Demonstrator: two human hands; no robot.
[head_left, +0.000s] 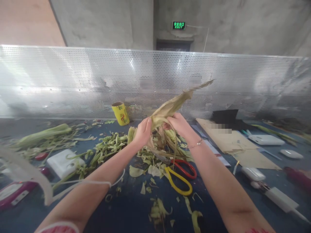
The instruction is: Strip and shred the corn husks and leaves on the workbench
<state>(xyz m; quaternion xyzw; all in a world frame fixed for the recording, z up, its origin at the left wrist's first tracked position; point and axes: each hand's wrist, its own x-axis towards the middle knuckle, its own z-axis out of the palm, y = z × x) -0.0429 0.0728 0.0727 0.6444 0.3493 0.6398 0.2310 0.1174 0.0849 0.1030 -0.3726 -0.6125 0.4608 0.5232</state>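
Both hands meet in the middle of the scene, above a dark blue table. The left hand is closed around the lower part of a corn husk, fingers wrapped on its left side. The right hand grips the same husk from the right, its fingers curled and pressed on the leaves. The husk is held in the air, tilted, with its dry tip pointing up and to the right, toward the far perforated metal wall.

Under the hands lies a pile of green husk strips. Scissors with one yellow and one red handle lie on the table just near of this pile. A yellow roll stands far left of the hands, close to the wall. On the right lies a piece of brown cardboard.
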